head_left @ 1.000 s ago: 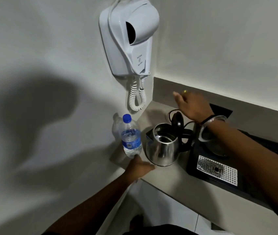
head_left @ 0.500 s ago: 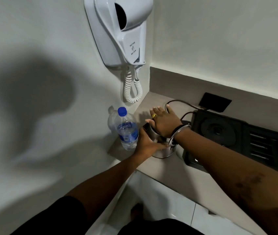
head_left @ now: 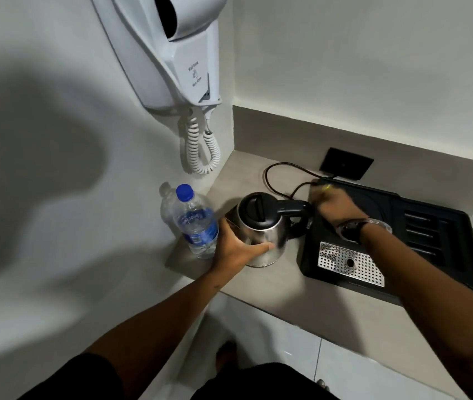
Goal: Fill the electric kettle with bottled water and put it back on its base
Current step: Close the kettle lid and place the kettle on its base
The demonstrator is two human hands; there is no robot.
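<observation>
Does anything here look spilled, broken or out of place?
Nothing looks spilled or broken. One oddity: the kettle stands on the counter beside the black tray, not on a base, lid closed, with the left hand on its body. The water bottle beside it is upright and capped.

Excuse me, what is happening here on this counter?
A person is handling an electric kettle that stands on the counter with its lid shut. The left hand grips its steel body; the right hand is beside the black handle, open and blurred. A capped water bottle stands upright to the left. The black tray lies to the right.
</observation>
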